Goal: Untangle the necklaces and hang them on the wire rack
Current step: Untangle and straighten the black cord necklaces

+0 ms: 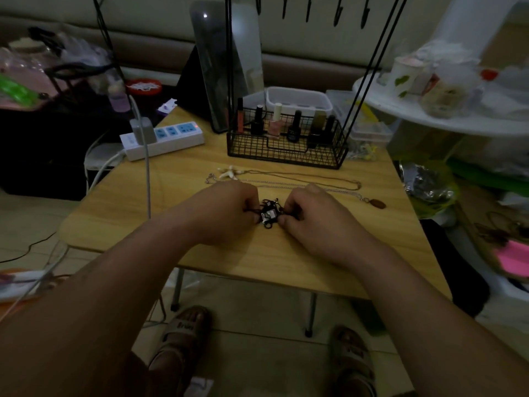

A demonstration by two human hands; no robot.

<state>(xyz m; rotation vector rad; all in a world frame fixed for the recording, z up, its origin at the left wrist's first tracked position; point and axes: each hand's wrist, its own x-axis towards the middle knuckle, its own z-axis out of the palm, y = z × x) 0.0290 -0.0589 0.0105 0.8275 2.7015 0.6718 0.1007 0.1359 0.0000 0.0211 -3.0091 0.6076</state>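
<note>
A tangled black cord necklace [268,214] with a small square pendant lies on the wooden table [143,207] between my hands. My left hand [226,213] pinches its cord on the left side. My right hand [312,217] pinches it on the right. Behind my hands lie two more necklaces stretched across the table: one with a white starfish pendant [229,172], one with a brown oval pendant [377,204]. The black wire rack [369,70] rises behind, its hooks [307,8] at the top edge of the view.
A black wire basket [286,151] of nail polish bottles stands at the rack's foot. A white power strip [163,140] with a cable lies at the table's back left. A mirror [226,67] leans behind the basket. Cluttered shelves flank the table on both sides.
</note>
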